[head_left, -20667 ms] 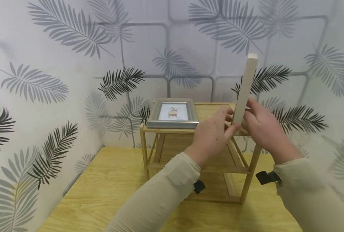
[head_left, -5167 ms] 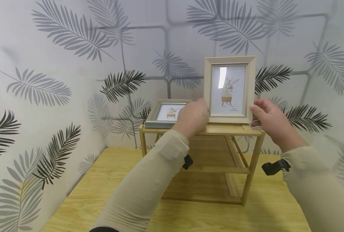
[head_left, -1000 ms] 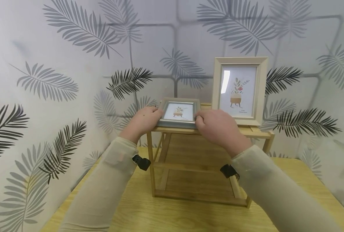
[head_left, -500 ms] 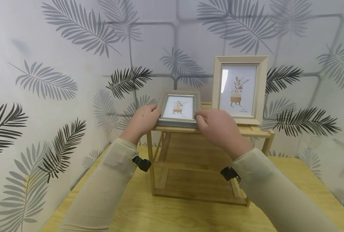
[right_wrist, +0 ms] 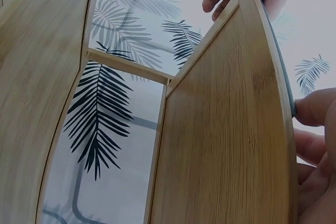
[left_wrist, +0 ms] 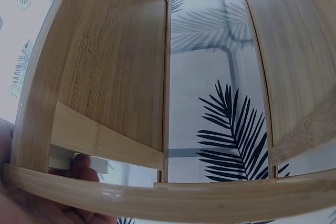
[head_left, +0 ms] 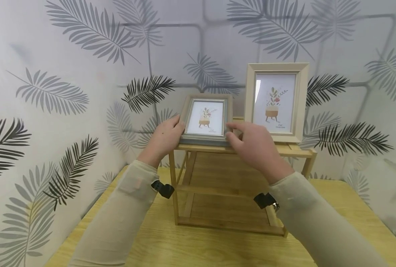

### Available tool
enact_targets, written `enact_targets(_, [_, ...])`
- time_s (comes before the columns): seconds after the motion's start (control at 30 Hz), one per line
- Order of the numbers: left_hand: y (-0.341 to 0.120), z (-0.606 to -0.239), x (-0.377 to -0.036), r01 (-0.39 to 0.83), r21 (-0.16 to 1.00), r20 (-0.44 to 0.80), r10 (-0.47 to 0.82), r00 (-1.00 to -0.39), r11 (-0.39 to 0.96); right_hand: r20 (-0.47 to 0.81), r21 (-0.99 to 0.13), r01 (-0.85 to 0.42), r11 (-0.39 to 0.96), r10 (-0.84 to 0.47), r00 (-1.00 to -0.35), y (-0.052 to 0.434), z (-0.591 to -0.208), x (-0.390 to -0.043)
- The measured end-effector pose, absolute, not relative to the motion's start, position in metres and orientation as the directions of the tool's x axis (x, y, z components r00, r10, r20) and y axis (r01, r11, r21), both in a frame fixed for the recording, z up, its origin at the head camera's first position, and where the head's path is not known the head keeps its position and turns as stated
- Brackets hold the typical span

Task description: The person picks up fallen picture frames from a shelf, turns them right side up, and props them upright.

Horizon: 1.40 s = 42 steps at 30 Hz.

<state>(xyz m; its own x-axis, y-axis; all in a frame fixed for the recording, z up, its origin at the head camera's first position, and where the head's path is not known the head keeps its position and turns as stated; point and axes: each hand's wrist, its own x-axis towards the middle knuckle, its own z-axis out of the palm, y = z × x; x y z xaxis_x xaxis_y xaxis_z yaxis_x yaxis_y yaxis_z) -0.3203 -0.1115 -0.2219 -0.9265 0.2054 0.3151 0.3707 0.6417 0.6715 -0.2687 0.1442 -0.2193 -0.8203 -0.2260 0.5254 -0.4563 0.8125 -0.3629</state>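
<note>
A grey picture frame (head_left: 205, 118) with a plant print leans back over the left part of the wooden rack's (head_left: 286, 150) top. Its far edge is raised, and its near edge stays low by the rack's front edge. My left hand (head_left: 162, 139) holds the frame's left side, fingertips partly hidden behind it. With thumb and forefinger my right hand (head_left: 256, 148) pinches the right side. In the right wrist view, the right hand's fingers (right_wrist: 315, 108) show beside the rack top. A cream picture frame (head_left: 278, 105) stands upright at the right, behind my right hand and apart from it.
The rack has lower shelves (head_left: 228, 209) and stands on a yellow wood-grain table (head_left: 164, 244). Leaf-patterned wall covering (head_left: 214, 44) rises close behind the rack and at the left. Black straps with small cameras (head_left: 164, 189) sit on both wrists.
Earlier the cream frame was turned until it faced forward, then released. Both hands moved to the grey frame, which lay flat; over the last second its far edge has risen.
</note>
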Motion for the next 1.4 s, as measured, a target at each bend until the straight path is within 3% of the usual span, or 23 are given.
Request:
enact_targets(0.2, [-0.11, -0.223, -0.319, 0.385, 0.711, 0.341, 0.191, -0.921, 0.589, 0.544, -0.392, -0.487, 0.78, -0.23, -0.807, 0.145, -0.217, -0.27])
enact_targets(0.57, [-0.109, -0.226, -0.317, 0.416, 0.757, 0.375, 0.187, -0.908, 0.503, 0.495, -0.479, -0.454, 0.751, -0.195, -0.847, 0.143, -0.215, -0.269])
enact_targets(1.4, [-0.108, -0.235, -0.315, 0.541, 0.739, 0.532, 0.144, -0.834, 0.401, 0.462, -0.582, -0.392, 0.712, -0.107, -0.88, 0.137, -0.214, -0.264])
